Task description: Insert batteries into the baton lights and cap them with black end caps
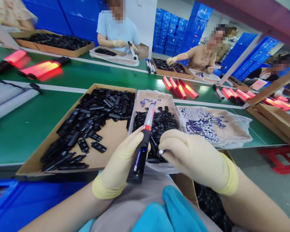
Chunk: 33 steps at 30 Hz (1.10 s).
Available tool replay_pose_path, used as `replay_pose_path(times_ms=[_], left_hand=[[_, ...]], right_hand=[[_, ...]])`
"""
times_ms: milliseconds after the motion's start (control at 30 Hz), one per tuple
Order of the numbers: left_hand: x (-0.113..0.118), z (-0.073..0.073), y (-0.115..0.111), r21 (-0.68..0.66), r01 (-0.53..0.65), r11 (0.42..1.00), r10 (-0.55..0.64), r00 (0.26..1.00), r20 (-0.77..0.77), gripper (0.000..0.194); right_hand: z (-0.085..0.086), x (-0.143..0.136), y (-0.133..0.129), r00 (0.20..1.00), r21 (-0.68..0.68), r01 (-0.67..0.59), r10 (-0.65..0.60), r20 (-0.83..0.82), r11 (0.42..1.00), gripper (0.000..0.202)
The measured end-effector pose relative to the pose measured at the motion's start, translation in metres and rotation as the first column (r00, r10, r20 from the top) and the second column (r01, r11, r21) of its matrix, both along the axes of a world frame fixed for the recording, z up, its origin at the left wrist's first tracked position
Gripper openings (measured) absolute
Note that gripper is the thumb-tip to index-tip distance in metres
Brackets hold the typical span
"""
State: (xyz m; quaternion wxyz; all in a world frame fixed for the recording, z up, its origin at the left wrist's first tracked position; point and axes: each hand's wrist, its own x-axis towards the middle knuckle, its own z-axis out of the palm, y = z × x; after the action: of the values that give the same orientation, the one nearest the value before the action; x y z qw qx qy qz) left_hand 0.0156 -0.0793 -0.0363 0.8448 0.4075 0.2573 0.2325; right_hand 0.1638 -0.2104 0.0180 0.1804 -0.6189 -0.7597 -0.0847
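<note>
A baton [145, 129] with a clear tube, a red band and a black handle slants across the middle. My left hand [122, 161], in a cream glove, is wrapped round its handle, where a blue battery shows in an open slot. To the right of the handle, my gloved right hand [186, 154] pinches a small battery [161, 151], seen end-on and apart from the baton. Beyond my hands, a lined box [141, 93] holds black parts and a few batteries.
Left stands a cardboard box [116, 138] of black covers; right, a lined tray [236, 137] of batteries. Glowing red batons [181, 88] lie on the green belt [128, 75]. Several people work beyond it. A slanted frame post [275, 87] stands at right.
</note>
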Motion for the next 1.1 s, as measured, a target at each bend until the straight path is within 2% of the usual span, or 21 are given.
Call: replay_pose_path(times_ms=[67,167,267,367,500,567,700,767,800,833,900,967,1033,1100], left_hand=[[-0.003,0.005,0.002,0.052,-0.048,0.998,0.048,0.999,-0.004,0.017],[-0.012,0.009,0.007,0.039,-0.098,0.994,0.099,0.995,-0.030,0.015],[-0.023,0.005,0.014,0.057,-0.103,0.993,0.103,0.995,-0.004,0.024],[-0.033,-0.001,0.021,0.100,-0.107,0.989,0.106,0.994,0.013,0.035],[-0.046,-0.008,0.032,0.133,-0.161,0.978,0.163,0.987,-0.004,0.034],[-0.054,-0.011,0.040,0.106,-0.208,0.972,0.211,0.977,-0.014,0.031],[-0.076,-0.012,0.068,-0.024,-0.301,0.953,0.302,0.953,0.024,0.020],[-0.090,-0.010,0.087,-0.081,-0.356,0.931,0.361,0.931,0.059,0.017],[-0.097,-0.009,0.097,-0.101,-0.393,0.914,0.401,0.913,0.072,0.018],[-0.105,-0.008,0.107,-0.113,-0.425,0.898,0.435,0.897,0.082,0.020],[-0.117,-0.007,0.122,-0.114,-0.482,0.869,0.493,0.864,0.105,0.024],[-0.126,-0.007,0.129,-0.126,-0.520,0.845,0.534,0.836,0.125,0.024],[-0.131,-0.008,0.130,-0.144,-0.518,0.843,0.534,0.837,0.118,0.024],[-0.133,-0.011,0.126,-0.140,-0.500,0.855,0.514,0.853,0.093,0.023]], right_hand=[[0.001,-0.022,0.011,0.993,-0.010,-0.061,0.062,0.097,0.998,0.014],[-0.005,-0.036,0.028,0.970,-0.021,-0.148,0.149,0.192,0.989,0.017],[-0.007,-0.043,0.042,0.952,-0.016,-0.227,0.225,0.207,0.974,0.023],[-0.009,-0.055,0.054,0.949,0.006,-0.267,0.261,0.176,0.964,0.026],[-0.020,-0.073,0.065,0.936,0.093,-0.350,0.343,0.081,0.932,0.026],[-0.027,-0.078,0.069,0.928,0.128,-0.368,0.372,-0.007,0.921,0.023],[-0.033,-0.078,0.092,0.889,0.068,-0.416,0.422,-0.177,0.907,0.030],[-0.036,-0.078,0.113,0.923,0.013,-0.297,0.291,-0.253,0.955,0.031],[-0.038,-0.080,0.126,0.950,-0.070,-0.191,0.167,-0.266,0.979,0.029],[-0.041,-0.085,0.140,0.970,-0.188,-0.084,0.037,-0.242,0.979,0.026],[-0.050,-0.102,0.165,0.987,-0.438,0.061,-0.120,-0.109,0.897,0.021],[-0.062,-0.123,0.185,0.991,-0.582,0.109,-0.134,0.000,0.806,0.022],[-0.072,-0.140,0.197,0.990,-0.612,0.119,-0.137,0.018,0.782,0.022],[-0.078,-0.144,0.203,0.989,-0.614,0.108,-0.145,-0.009,0.781,0.026]])
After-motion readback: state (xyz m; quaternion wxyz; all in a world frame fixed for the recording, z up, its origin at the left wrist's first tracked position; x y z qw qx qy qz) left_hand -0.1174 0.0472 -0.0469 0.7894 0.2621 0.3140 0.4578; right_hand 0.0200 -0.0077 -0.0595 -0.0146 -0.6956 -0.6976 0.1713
